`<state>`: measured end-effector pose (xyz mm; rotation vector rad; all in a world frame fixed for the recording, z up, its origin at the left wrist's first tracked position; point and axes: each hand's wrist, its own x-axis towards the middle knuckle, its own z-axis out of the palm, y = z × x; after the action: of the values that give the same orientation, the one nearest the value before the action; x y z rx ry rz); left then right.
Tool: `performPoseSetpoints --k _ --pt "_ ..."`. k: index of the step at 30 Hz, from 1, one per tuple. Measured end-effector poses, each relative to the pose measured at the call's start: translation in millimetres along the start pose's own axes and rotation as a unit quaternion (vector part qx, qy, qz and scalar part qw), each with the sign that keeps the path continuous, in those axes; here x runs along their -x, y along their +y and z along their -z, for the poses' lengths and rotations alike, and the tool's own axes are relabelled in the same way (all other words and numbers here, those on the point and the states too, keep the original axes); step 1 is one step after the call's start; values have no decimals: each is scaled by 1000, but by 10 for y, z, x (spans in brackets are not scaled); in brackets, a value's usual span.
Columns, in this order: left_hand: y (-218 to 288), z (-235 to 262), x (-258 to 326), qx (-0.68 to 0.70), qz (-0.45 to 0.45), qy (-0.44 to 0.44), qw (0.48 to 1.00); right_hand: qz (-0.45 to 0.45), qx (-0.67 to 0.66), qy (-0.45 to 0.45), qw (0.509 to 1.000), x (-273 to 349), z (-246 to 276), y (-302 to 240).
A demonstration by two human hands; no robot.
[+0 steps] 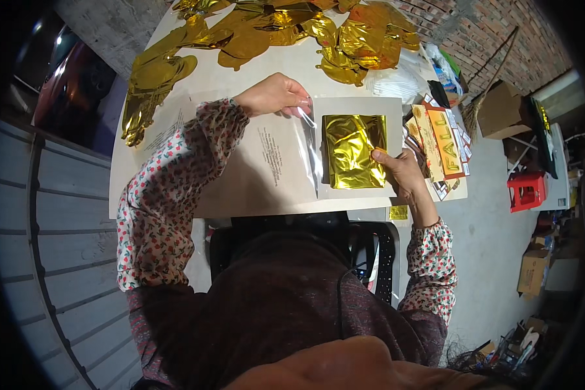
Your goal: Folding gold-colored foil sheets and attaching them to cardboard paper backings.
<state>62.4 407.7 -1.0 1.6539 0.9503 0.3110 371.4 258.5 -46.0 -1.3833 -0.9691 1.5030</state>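
My left hand pinches the upper edge of a clear plastic bag with small dark print, which lies across the table to the left. On the right, my right hand grips a pale grey card together with a folded gold foil balloon lying on it. The thumb presses on the foil, while the fingers are hidden beneath the card. The bag's shiny open edge runs along the card's left side; I cannot tell whether the card is partly inside it.
Flat gold foil balloons spread over the far side of the table. A stack of clear bags lies at the far right, with printed orange cards nearer. A red stool and cardboard boxes stand beyond the right edge.
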Motion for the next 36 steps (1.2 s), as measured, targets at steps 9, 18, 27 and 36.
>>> performPoseSetpoints --k 9,18,27,36 --pt "-16 -32 14 -2 -19 -17 1000 -17 29 -10 999 14 -80 -57" --pt "0 -103 47 0 -118 -50 992 -22 44 -16 999 44 -204 -112" --pt "160 -136 177 -229 -118 -119 959 -74 79 -40 993 -29 -104 1" --pt "-34 -236 224 -358 -422 -5 833 -83 71 -58 992 -79 -20 102"
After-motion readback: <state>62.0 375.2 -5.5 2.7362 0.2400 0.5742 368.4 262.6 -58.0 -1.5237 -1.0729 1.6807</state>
